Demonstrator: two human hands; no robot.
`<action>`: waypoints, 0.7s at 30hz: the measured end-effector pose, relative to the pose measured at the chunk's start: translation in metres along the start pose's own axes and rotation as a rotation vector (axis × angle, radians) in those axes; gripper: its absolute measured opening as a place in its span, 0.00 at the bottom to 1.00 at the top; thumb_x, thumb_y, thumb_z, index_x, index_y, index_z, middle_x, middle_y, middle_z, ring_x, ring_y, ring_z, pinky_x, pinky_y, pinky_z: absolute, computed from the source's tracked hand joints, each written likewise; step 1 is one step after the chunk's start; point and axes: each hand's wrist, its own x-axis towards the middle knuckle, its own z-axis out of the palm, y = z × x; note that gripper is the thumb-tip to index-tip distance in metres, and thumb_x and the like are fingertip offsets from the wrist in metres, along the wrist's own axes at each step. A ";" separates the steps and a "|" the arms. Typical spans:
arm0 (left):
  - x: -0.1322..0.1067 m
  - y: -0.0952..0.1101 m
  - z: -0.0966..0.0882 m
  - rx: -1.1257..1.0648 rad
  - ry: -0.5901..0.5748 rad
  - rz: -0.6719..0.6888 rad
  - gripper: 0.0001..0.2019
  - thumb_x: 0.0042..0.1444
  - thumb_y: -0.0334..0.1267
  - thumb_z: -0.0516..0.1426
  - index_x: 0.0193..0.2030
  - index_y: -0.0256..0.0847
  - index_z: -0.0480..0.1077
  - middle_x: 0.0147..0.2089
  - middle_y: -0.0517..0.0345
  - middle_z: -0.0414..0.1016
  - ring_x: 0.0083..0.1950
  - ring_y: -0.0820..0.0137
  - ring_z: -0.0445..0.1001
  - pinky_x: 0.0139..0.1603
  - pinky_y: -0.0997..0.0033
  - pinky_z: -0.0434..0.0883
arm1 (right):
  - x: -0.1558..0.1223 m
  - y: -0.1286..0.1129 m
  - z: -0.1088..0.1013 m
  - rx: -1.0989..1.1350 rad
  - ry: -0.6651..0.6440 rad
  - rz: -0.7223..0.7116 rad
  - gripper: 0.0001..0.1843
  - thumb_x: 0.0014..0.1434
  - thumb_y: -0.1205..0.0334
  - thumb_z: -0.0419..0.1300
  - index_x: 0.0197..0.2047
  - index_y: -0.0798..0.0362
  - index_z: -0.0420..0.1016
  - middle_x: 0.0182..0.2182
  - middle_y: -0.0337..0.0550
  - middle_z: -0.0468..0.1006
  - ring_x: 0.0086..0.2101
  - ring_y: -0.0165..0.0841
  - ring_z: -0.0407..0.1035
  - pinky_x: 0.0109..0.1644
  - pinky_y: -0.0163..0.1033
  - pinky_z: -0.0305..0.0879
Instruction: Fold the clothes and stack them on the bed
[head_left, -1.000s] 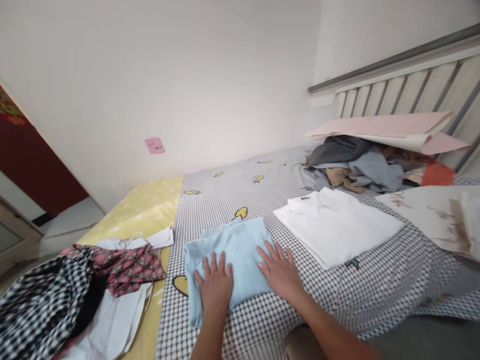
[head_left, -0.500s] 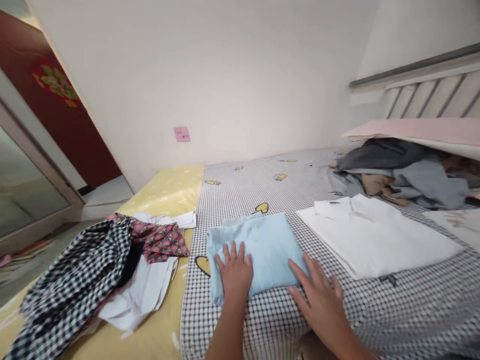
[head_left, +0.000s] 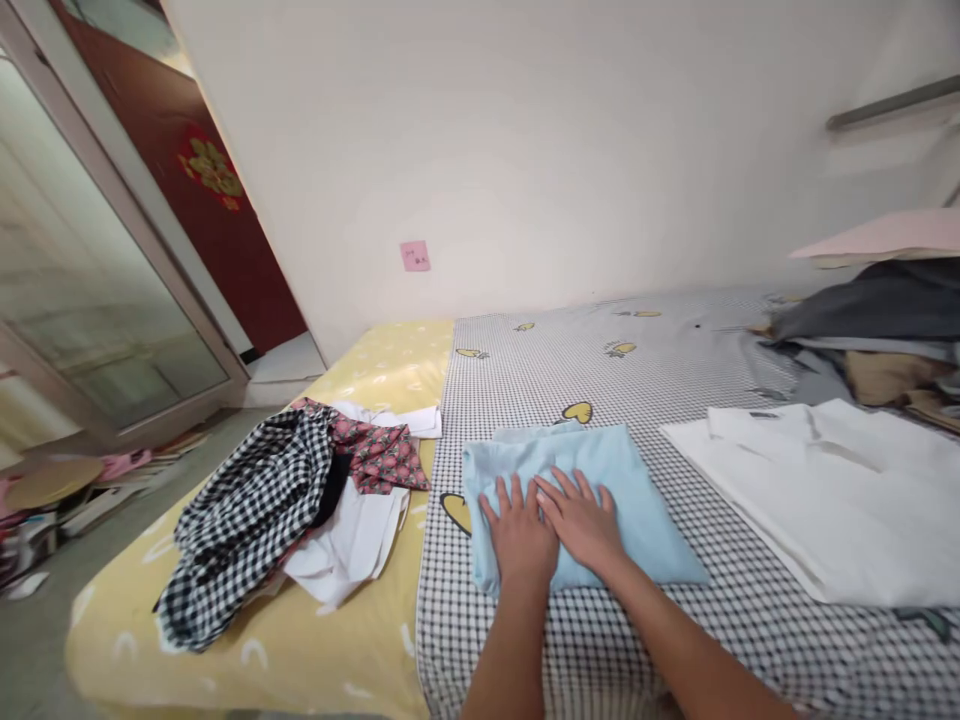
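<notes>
A light blue folded garment (head_left: 652, 520) lies flat on the checked bedsheet (head_left: 517, 370). My left hand (head_left: 521, 535) rests palm down on its left half, fingers spread. Just beside it, my right hand (head_left: 585, 520) also lies flat on the cloth, its fingers apart and the tips close to the left hand's fingers. Neither hand grips anything. To the right of the blue garment is a white folded shirt (head_left: 847, 500), its collar toward the wall.
On the yellow sheet (head_left: 247, 630) at left lies a heap with a black-and-white checked garment (head_left: 255, 510), a red patterned cloth (head_left: 386, 455) and white cloth (head_left: 349, 550). Dark clothes (head_left: 877, 305) are piled at the right under a pink board (head_left: 892, 235). A pink note (head_left: 415, 256) is on the wall.
My right hand has moved left from the blue garment's right edge onto its middle, beside my left hand. The view has turned left, showing more of the floor and glass door.
</notes>
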 end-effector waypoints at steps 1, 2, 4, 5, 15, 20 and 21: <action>0.000 0.000 -0.001 -0.004 -0.003 0.001 0.28 0.70 0.46 0.41 0.73 0.48 0.60 0.78 0.51 0.55 0.79 0.49 0.47 0.76 0.30 0.41 | -0.001 0.001 0.000 0.001 -0.001 -0.003 0.28 0.73 0.47 0.37 0.72 0.31 0.61 0.74 0.33 0.57 0.72 0.47 0.46 0.70 0.66 0.44; -0.001 0.000 -0.002 -0.006 -0.007 0.000 0.28 0.70 0.47 0.41 0.73 0.48 0.60 0.77 0.51 0.55 0.79 0.49 0.47 0.76 0.31 0.41 | -0.001 0.001 0.000 0.001 -0.004 -0.004 0.28 0.73 0.46 0.37 0.72 0.31 0.61 0.74 0.33 0.56 0.72 0.47 0.46 0.70 0.65 0.45; -0.002 0.000 -0.004 -0.009 -0.011 0.000 0.28 0.70 0.48 0.41 0.73 0.48 0.61 0.77 0.51 0.56 0.79 0.49 0.47 0.76 0.30 0.42 | -0.003 0.001 -0.004 -0.003 -0.006 -0.001 0.29 0.73 0.46 0.37 0.72 0.31 0.61 0.74 0.33 0.56 0.72 0.47 0.46 0.70 0.65 0.45; -0.003 0.000 -0.005 -0.010 -0.007 0.003 0.28 0.70 0.48 0.41 0.73 0.48 0.61 0.77 0.51 0.57 0.79 0.50 0.48 0.76 0.31 0.42 | -0.004 0.000 -0.005 -0.009 -0.005 0.002 0.29 0.74 0.46 0.37 0.72 0.31 0.61 0.74 0.32 0.56 0.72 0.47 0.46 0.70 0.65 0.45; -0.015 -0.004 -0.009 0.014 0.034 0.017 0.25 0.71 0.47 0.44 0.71 0.47 0.64 0.75 0.52 0.61 0.77 0.54 0.54 0.76 0.36 0.50 | -0.004 -0.001 0.000 -0.042 0.034 0.005 0.29 0.74 0.47 0.38 0.72 0.32 0.60 0.74 0.32 0.56 0.71 0.47 0.47 0.70 0.64 0.45; -0.038 -0.014 -0.010 0.021 0.086 0.058 0.24 0.71 0.46 0.45 0.71 0.51 0.63 0.75 0.56 0.61 0.77 0.58 0.55 0.77 0.39 0.52 | -0.004 -0.002 0.001 -0.041 0.042 0.011 0.28 0.73 0.46 0.39 0.72 0.33 0.61 0.73 0.32 0.57 0.71 0.47 0.47 0.70 0.64 0.44; -0.044 -0.016 -0.010 0.025 0.101 0.059 0.24 0.71 0.47 0.45 0.71 0.52 0.63 0.75 0.57 0.61 0.77 0.59 0.55 0.77 0.40 0.52 | -0.004 -0.002 0.001 -0.038 0.043 0.015 0.28 0.73 0.46 0.39 0.72 0.33 0.61 0.73 0.32 0.57 0.71 0.47 0.47 0.70 0.64 0.44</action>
